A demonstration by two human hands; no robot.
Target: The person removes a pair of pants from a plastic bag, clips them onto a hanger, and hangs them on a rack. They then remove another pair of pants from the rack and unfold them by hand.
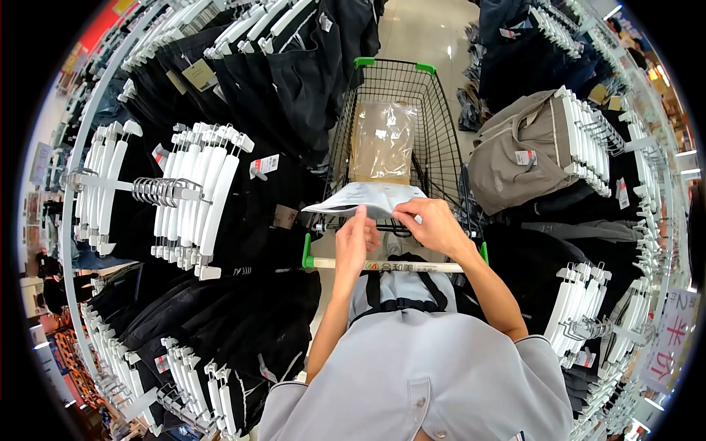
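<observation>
White printed sheets (368, 197) are held over the near end of a shopping cart (450, 151). My right hand (434, 223) pinches their right part between thumb and fingers. At their left part is my left hand (358, 234), its thumb up against the lower edge and its fingers curled below; whether it grips the paper is hard to make out. Beyond the sheets, a brown item in clear plastic wrap (384, 140) lies in the cart. The cart's handle bar (397, 267) runs below both hands.
Racks of dark trousers (294, 88) on white hangers (202, 191) stand close on the left. On the right hang grey-brown trousers (515, 151) and more dark garments. A tiled aisle floor (426, 29) stretches beyond the cart.
</observation>
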